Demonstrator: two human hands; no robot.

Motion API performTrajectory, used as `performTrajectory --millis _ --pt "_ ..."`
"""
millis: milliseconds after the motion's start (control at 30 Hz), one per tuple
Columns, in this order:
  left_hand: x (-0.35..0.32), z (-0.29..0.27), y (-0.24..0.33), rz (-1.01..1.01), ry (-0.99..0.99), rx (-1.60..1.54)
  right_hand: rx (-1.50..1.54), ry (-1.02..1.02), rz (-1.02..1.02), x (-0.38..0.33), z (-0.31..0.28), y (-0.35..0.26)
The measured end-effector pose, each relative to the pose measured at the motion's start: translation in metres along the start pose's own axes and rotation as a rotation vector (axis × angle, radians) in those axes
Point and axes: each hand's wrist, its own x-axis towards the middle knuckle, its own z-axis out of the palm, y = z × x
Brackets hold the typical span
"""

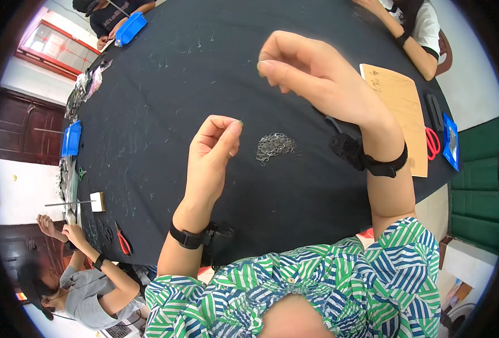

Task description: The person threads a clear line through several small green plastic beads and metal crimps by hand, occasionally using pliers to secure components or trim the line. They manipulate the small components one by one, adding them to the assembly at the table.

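Observation:
My left hand (211,149) is raised over the black cloth with thumb and forefinger pinched together. A tiny dark greenish bit shows at its fingertips, too small to name. Higher and farther right, my right hand (322,76) is bent at the wrist, thumb pressed toward curled fingers; whatever it pinches, if anything, does not show. Between and below the hands lies a small heap of grey, curved metal pieces like little hooks (275,146), which neither hand touches. Each wrist wears a black strap with a small device.
Right of my right arm lie a tan paper sheet (413,112), red-handled scissors (432,143), a black case (434,111) and a blue packet (451,141). Red pliers (123,241) and a white block with a rod (97,201) sit left. Other people work around the table.

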Motion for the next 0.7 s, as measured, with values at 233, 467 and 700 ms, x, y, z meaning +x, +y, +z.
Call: performTrajectory --millis 233,467,700 --pt "0.005 0.003 -0.013 -0.076 -0.036 -0.144 0.014 0.025 -0.062 -0.004 -0.004 -0.021" --pt "0.006 0.004 -0.022 -0.058 0.007 -0.082 0.228 -0.09 -0.058 -0.01 0.003 -0.035" --pt "0.006 0.011 -0.028 -0.091 -0.088 -0.039 0.276 -0.116 -0.008 -0.014 -0.004 -0.044"
